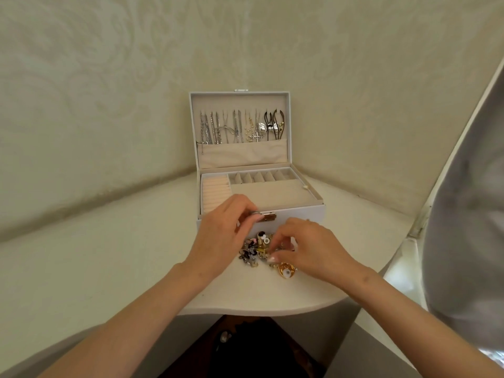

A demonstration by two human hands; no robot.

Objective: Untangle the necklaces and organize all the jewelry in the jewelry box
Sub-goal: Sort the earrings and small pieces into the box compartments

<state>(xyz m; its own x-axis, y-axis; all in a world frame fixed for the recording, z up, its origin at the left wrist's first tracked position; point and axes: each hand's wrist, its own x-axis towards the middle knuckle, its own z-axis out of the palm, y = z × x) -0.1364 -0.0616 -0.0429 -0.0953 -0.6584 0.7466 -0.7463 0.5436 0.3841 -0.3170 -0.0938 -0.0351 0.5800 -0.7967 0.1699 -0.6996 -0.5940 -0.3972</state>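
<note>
The left hand [222, 233] pinches a small silver ring [254, 213] between thumb and fingertips, just in front of the open box [300, 214] by its clasp [268, 216]. The right hand [313, 249] has its fingers curled down into the jewelry pile [256, 249], nipping at a piece I cannot make out. A gold ring [286, 271] lies under its thumb. Beyond both hands, necklaces [240, 126] hang in a row inside the raised lid [288, 105].

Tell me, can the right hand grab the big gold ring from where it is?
Probably yes. The gold ring lies on the table right beside the right hand, at the pile's near edge, with nothing covering it.
</note>
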